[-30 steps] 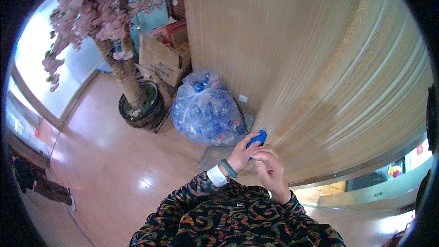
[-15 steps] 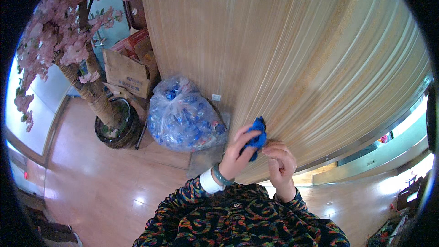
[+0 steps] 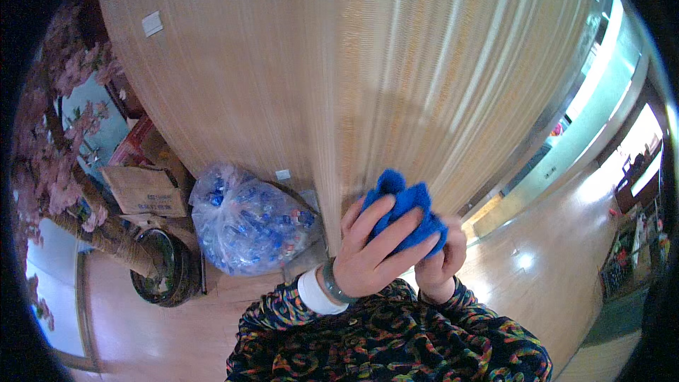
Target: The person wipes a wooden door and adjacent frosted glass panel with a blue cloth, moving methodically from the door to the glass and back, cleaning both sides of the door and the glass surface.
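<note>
A bunched blue cloth (image 3: 409,213) is held between my two hands in front of my chest. My left hand (image 3: 368,255), with a dark bangle at its wrist, has its fingers spread across the near side of the cloth and bent round it. Partly behind the cloth, my right hand (image 3: 444,258) grips its right lower edge with curled fingers; some of those fingertips are hidden. Just beyond the hands rises a striped beige wall (image 3: 297,99) with a vertical corner.
Left of my hands, a clear plastic bag (image 3: 247,230) full of blue-tinted bottles leans by the wall. Farther left stand a cardboard box (image 3: 145,191) and a dark pot (image 3: 185,269) holding a pink-blossom tree. Shiny floor (image 3: 516,276) stretches to the right.
My view has turned right, so the bag and tree sit farther left and lower. The cloth now looks more bunched up, and both hands have closed in on it.
</note>
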### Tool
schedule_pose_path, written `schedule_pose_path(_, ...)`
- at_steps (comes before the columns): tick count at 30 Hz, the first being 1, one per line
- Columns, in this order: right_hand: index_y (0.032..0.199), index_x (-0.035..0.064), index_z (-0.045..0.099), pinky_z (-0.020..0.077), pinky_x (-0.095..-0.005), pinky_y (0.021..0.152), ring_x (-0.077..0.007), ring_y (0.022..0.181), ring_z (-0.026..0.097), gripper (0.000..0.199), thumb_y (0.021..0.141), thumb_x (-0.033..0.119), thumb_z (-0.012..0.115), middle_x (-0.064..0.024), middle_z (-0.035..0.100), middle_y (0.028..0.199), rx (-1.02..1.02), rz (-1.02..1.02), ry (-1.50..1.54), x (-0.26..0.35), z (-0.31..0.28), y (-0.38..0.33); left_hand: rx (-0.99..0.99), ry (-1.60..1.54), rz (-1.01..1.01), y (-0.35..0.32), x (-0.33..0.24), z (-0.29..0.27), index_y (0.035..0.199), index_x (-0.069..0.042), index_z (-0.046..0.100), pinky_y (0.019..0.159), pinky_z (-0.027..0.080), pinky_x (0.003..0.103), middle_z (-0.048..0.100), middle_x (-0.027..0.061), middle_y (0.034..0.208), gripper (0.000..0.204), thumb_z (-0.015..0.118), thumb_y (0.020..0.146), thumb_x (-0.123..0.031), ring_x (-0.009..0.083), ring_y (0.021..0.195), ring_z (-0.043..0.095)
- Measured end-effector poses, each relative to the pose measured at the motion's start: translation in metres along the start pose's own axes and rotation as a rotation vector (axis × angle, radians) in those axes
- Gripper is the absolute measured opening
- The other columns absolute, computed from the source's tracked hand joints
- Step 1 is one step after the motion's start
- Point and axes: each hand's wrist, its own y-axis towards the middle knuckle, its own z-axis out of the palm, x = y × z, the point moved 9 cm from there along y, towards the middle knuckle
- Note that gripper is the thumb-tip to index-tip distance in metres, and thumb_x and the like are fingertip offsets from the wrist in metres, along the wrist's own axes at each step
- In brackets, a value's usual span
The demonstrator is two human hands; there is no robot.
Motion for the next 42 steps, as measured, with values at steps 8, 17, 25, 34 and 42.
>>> schedule_pose_path(8, 0.129, -0.0023, 0.046, 0.0358, -0.0437, 0.106, -0.0333, 0.123, 0.046, 0.044, 0.085, 0.0, 0.05, -0.0253, 0.04, 0.138, -0.211, -0.012, -0.066, -0.014, -0.028, 0.008, 0.208, -0.096, -0.094, 0.039, -0.004, 0.05, 0.133, -0.008, 0.055, 0.112, 0.011, 0.055, 0.035, 0.0228, 0.151, 0.066, 0.034, 0.095, -0.058, 0.0458, 0.142, 0.022)
schedule_pose_path(17, 0.138, -0.0021, 0.037, 0.0275, -0.0574, 0.11, -0.0494, 0.135, 0.033, 0.062, 0.087, 0.016, 0.066, -0.0324, 0.028, 0.147, -0.071, -0.089, -0.342, -0.033, 0.005, 0.011, 0.09, -0.444, -0.111, 0.032, -0.003, 0.057, 0.14, -0.006, 0.044, 0.109, 0.022, 0.057, 0.03, 0.0287, 0.151, 0.074, 0.032, 0.095, -0.062, 0.0477, 0.139, 0.029)
schedule_pose_path(25, 0.13, 0.0054, 0.05, 0.0232, -0.061, 0.11, -0.0511, 0.137, 0.028, 0.049, 0.086, 0.019, 0.067, -0.0281, 0.03, 0.149, -0.094, -0.462, -0.547, -0.033, 0.003, 0.06, 0.032, -0.304, -0.04, 0.024, 0.005, 0.061, 0.146, -0.016, 0.041, 0.107, 0.023, 0.058, 0.029, 0.0282, 0.152, 0.068, 0.041, 0.095, -0.061, 0.0509, 0.138, 0.027)
schedule_pose_path(34, 0.129, -0.0002, 0.049, 0.0242, -0.0501, 0.113, -0.0423, 0.137, 0.033, 0.04, 0.089, 0.003, 0.048, -0.0263, 0.035, 0.146, -0.39, -0.241, -0.794, -0.06, -0.101, 0.127, 0.138, -0.159, -0.124, 0.022, 0.009, 0.075, 0.134, -0.016, 0.057, 0.111, 0.017, 0.052, 0.04, 0.0182, 0.15, 0.055, 0.042, 0.097, -0.054, 0.0429, 0.141, 0.025)
schedule_pose_path(42, 0.12, 0.0038, 0.052, 0.0209, -0.0561, 0.113, -0.051, 0.138, 0.025, 0.042, 0.081, 0.011, 0.065, -0.0357, 0.023, 0.148, -0.197, -0.229, -0.694, -0.063, -0.058, 0.061, 0.132, -0.206, -0.097, 0.025, 0.005, 0.071, 0.129, -0.016, 0.062, 0.111, 0.019, 0.051, 0.047, 0.0147, 0.145, 0.049, 0.046, 0.097, -0.049, 0.0428, 0.141, 0.025)
